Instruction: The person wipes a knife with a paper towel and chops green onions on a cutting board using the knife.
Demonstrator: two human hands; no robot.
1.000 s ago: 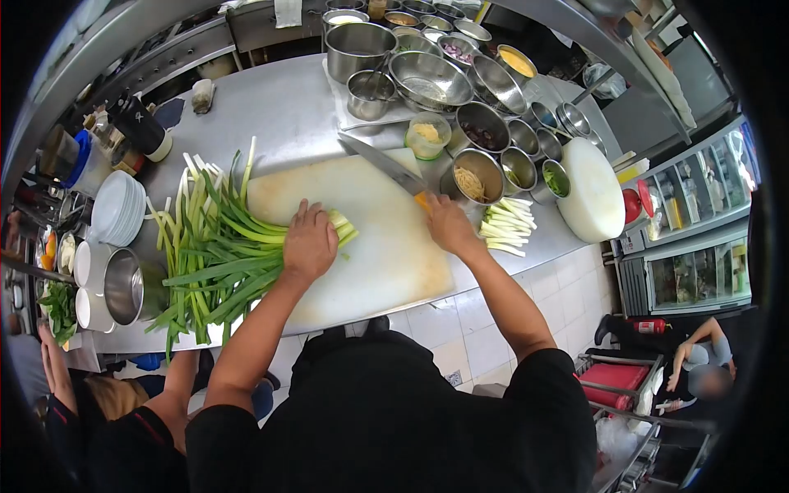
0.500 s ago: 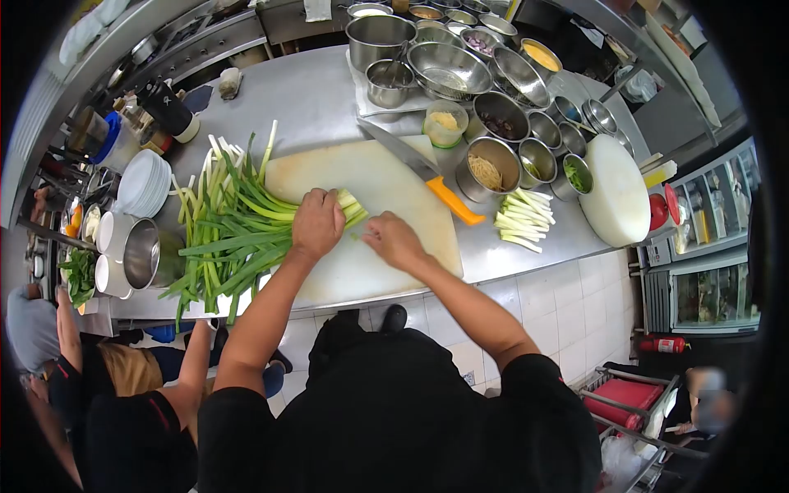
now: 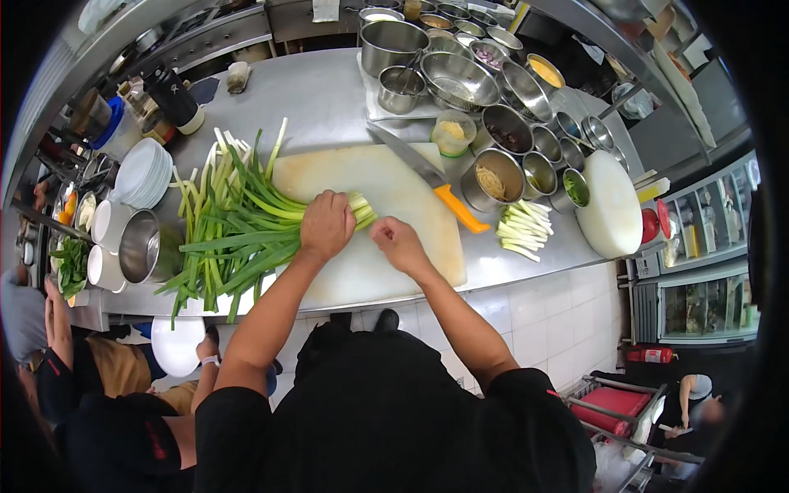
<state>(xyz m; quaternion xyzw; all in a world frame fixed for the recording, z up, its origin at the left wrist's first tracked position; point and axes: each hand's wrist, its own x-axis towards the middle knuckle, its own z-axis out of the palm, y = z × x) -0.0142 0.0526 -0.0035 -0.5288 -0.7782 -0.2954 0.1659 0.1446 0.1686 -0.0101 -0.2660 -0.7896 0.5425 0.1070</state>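
Note:
My left hand (image 3: 329, 223) is closed around a bunch of green onions (image 3: 246, 215), near their cut pale ends, on the white cutting board (image 3: 415, 271). The long green leaves spread left past the board onto the steel counter. Just right of the cut ends is my right hand (image 3: 397, 243), its fingers curled together; whatever they may pinch is hidden. A knife (image 3: 421, 167) with an orange handle lies on the board's right side, its handle reaching over the edge. Cut white onion stalks (image 3: 523, 228) lie in a pile on the counter to the right.
Metal pots and bowls (image 3: 460, 78) crowd the back right, with a container of noodles (image 3: 491, 182) near the knife. A thick white block (image 3: 608, 195) stands at the right edge. Plates (image 3: 141, 174) and a steel pot (image 3: 141, 246) are at left. A co-worker holds a white plate (image 3: 177, 345).
The view has shifted slightly. My left hand keeps its hold on the onions, and my right hand's fingers have curled in more. A white plate has appeared by the co-worker at lower left.

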